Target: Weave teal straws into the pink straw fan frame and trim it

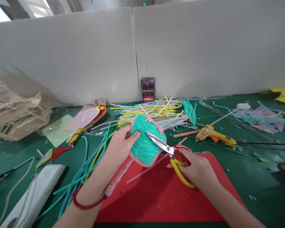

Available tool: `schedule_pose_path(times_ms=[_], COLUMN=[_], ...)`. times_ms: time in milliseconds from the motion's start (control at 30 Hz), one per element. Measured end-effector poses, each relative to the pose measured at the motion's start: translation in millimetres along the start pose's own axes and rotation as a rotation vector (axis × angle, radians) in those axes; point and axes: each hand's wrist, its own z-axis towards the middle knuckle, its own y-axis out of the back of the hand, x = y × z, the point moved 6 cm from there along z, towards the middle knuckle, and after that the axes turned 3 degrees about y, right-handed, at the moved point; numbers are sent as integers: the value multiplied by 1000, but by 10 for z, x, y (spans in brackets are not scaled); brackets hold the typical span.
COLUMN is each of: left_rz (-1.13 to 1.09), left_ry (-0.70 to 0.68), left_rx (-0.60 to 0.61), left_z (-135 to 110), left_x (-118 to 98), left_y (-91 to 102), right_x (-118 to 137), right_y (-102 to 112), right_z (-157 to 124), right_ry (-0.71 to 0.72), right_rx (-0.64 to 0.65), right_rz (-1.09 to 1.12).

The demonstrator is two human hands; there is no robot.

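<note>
My left hand (125,142) grips the left edge of a teal fan (146,141) made of pipe cleaners, its thumb on the front. Pink trim runs around the fan's outline, with small pink pieces at the upper right. A pink wrapped handle (118,179) slants down behind my left wrist. In my right hand (197,167) is a pair of scissors (167,148) with red and yellow handles. Their blades point up and left across the face of the fan; whether they touch it, I cannot tell. A pale pink strip (147,169) lies behind the fan over the red mat.
The red mat (166,202) covers the near table. Behind the fan lies a heap of coloured pipe cleaners (154,109). A yellow glue gun (216,134) rests at right, a white power strip (35,196) at left. Finished fans (87,117) and a wooden frame model (16,114) stand farther left.
</note>
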Motion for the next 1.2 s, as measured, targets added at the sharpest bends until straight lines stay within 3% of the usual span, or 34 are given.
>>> schedule_pose_path(times_ms=[367, 933, 1200], left_rz=[-32, 16, 25], left_ry=[2, 7, 1], left_rx=[-32, -49, -66], left_z=[-8, 4, 14], left_x=[-22, 8, 4], left_y=[22, 12, 11], right_x=[18, -24, 13], right_y=[-10, -108, -48], right_z=[-7, -30, 2], right_ry=[-4, -27, -1], right_rx=[-16, 99, 63], right_rz=[-47, -15, -11])
